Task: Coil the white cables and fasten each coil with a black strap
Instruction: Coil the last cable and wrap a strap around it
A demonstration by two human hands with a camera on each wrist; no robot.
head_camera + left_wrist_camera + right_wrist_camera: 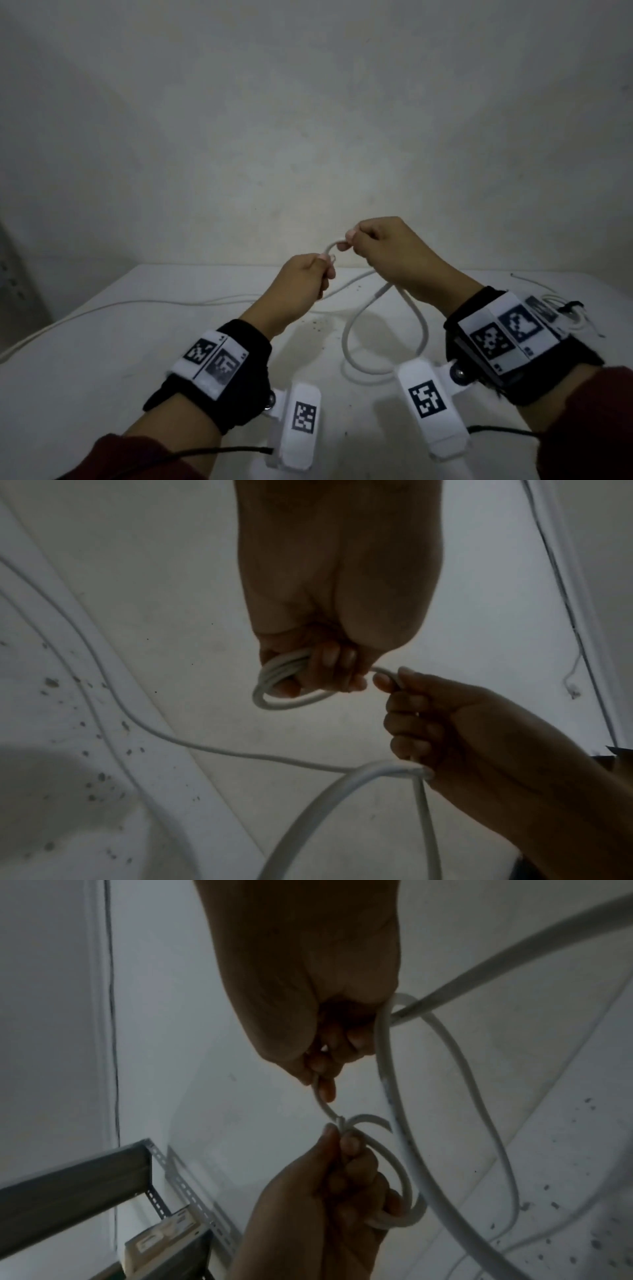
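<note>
Grip: left hand (329, 610) (seemingly fisted) around cable (291, 699)

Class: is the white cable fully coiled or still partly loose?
Partly loose: left hand grips small loops of white cable; a long length trails.

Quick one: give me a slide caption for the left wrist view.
Left hand grips a small coil of white cable while the right hand feeds the next loop above the table.

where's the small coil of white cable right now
In the left wrist view the coil sits in the left hand, held above the table. The right hand, just to its right, pinches the cable leading out of it.
</note>
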